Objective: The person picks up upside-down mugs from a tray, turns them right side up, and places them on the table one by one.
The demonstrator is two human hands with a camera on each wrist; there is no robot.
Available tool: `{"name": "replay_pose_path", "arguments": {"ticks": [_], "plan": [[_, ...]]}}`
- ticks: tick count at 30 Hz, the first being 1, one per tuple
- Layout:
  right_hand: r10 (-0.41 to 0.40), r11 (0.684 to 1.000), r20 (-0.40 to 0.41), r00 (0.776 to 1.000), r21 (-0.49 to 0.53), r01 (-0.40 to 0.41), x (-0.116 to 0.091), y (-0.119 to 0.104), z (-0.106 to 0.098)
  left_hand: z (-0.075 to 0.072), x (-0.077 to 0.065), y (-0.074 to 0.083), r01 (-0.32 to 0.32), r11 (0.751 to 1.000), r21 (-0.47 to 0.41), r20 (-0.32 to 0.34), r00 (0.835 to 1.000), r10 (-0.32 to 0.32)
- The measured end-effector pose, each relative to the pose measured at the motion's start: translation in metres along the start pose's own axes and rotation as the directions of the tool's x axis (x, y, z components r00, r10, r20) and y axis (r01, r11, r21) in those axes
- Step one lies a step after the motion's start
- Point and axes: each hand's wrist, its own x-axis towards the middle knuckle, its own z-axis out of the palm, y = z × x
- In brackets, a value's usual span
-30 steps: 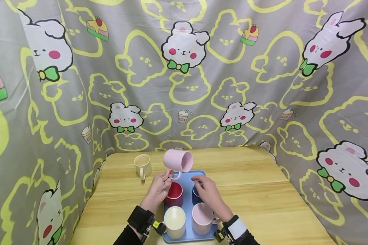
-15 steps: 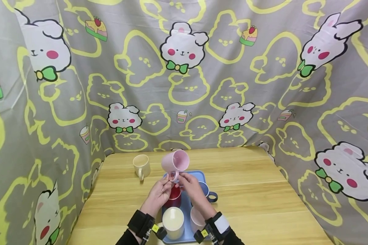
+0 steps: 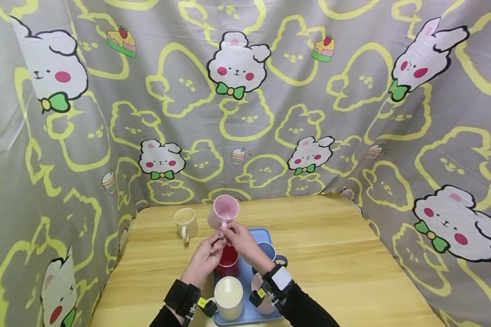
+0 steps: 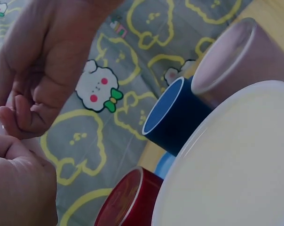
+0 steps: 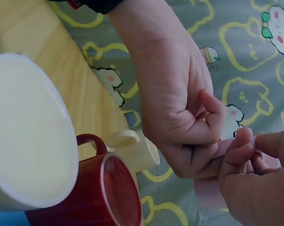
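A pink mug [image 3: 218, 212] is held up above the far left part of the blue tray, its mouth tilted toward me. My left hand [image 3: 204, 258] pinches its handle from below left, fingers curled. From the right, my right hand [image 3: 244, 244] grips the same handle with thumb and fingers. The two hands meet closely there, so the handle is mostly hidden; in the right wrist view the left hand [image 5: 175, 103] and right hand [image 5: 264, 183] nearly touch. Just below them stands a red mug [image 3: 227, 265] on the tray.
On the blue tray [image 3: 262, 234] also stand a cream mug [image 3: 228, 297], a navy mug [image 3: 265, 251] and a second pink mug [image 3: 263, 305], partly hidden by the right wrist. Another cream mug [image 3: 187, 221] stands on the wooden table [image 3: 327, 254] at left. Patterned curtain [image 3: 266, 113] surrounds the table.
My right hand has come left from above the navy mug to grip the pink mug's handle beside my left hand. The mug has turned its mouth toward me and shifted slightly left.
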Motion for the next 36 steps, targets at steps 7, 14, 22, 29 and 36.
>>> {"name": "replay_pose_path", "arguments": {"ticks": [7,14,22,29,36], "plan": [[-0.006,0.996,0.0,1.0,-0.093,0.006,0.012,-0.005,0.011,-0.004,-0.002,0.003,-0.068,0.979,0.194,-0.121,0.988,0.093],[-0.04,0.993,0.016,0.999,-0.115,0.041,0.025,-0.014,0.021,-0.017,-0.015,0.0,-0.116,0.879,0.462,-0.269,0.926,0.263],[-0.016,0.983,-0.024,1.0,-0.185,0.011,0.063,-0.019,0.038,-0.067,-0.041,0.013,-0.182,0.323,0.929,-0.061,0.785,0.617],[0.021,0.891,-0.093,0.995,-0.451,-0.061,0.094,-0.012,0.053,-0.059,-0.063,0.013,0.13,-0.204,0.97,0.049,0.72,0.692],[0.077,0.873,-0.177,0.981,-0.464,-0.152,0.099,0.011,0.052,-0.065,-0.068,-0.003,0.164,-0.19,0.968,-0.006,0.773,0.634]]}}
